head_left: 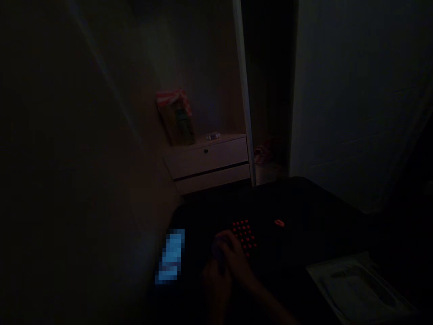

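Observation:
My left hand (218,277) and my right hand (235,255) are close together over the dark table (291,203). Both are closed around a small, dark purplish thing (218,247), whose kind the dim light hides. The right hand's fingers curl over its top, while the left hand grips from below. Just beyond the right hand, several small red dots (244,228) lie in rows on the tabletop. Farther right is a small orange-red piece (279,222), too dim to name.
A lit, blurred-out screen (171,257) lies at the table's left edge. At the right front is a pale flat packet (358,286). Behind the table stand a drawer unit (213,158) with a red-topped bag (176,117) on it, and a pale panel (352,99).

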The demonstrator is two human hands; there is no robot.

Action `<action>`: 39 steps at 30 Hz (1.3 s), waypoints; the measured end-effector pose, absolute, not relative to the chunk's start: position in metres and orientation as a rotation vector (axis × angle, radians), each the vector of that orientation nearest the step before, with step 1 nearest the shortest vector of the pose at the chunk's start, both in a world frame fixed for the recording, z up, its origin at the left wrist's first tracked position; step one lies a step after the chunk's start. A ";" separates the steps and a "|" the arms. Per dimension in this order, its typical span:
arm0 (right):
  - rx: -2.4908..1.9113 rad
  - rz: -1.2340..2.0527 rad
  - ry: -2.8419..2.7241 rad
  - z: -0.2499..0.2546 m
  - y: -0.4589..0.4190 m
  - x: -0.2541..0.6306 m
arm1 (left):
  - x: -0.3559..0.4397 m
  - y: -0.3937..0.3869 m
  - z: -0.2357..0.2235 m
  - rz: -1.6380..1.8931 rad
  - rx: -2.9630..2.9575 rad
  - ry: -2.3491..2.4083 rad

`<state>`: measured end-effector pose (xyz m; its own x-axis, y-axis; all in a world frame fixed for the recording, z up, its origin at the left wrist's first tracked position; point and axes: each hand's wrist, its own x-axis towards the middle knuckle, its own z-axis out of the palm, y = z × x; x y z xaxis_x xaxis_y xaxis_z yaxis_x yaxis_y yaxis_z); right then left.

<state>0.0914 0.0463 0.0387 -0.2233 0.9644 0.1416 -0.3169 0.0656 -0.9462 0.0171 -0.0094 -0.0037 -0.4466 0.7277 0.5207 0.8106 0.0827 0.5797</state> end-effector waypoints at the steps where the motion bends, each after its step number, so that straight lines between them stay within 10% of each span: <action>1: -0.774 1.435 -1.188 0.039 0.046 0.091 | 0.017 -0.010 -0.004 -1.300 -1.600 -2.240; 39: -0.787 1.437 -1.203 0.038 0.046 0.091 | 0.016 -0.009 -0.008 -1.254 -1.620 -2.182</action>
